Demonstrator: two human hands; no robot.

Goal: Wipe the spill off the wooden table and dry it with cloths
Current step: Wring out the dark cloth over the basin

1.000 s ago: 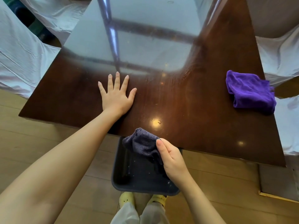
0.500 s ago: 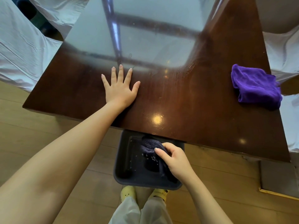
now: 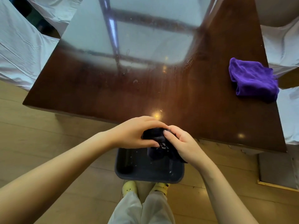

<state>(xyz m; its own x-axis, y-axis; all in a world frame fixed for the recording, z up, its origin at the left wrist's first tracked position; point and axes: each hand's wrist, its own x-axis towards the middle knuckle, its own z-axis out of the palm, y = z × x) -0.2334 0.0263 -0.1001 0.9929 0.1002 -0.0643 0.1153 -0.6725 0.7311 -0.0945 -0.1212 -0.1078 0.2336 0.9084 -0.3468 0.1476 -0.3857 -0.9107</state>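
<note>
A dark wet cloth is bunched between my left hand and my right hand, both closed on it. The cloth hangs over a dark grey basin on the floor, just off the near edge of the wooden table. Streaks and small droplets show on the glossy tabletop near its middle. A folded purple cloth lies at the table's right edge, apart from both hands.
Chairs draped in white covers stand at the left and right of the table. My feet in yellow clogs stand right behind the basin. A pale wooden floor surrounds the table.
My left hand has left the tabletop and come to the cloth. My right hand has lifted the dark cloth up out of the basin, and both hands now grip it.
</note>
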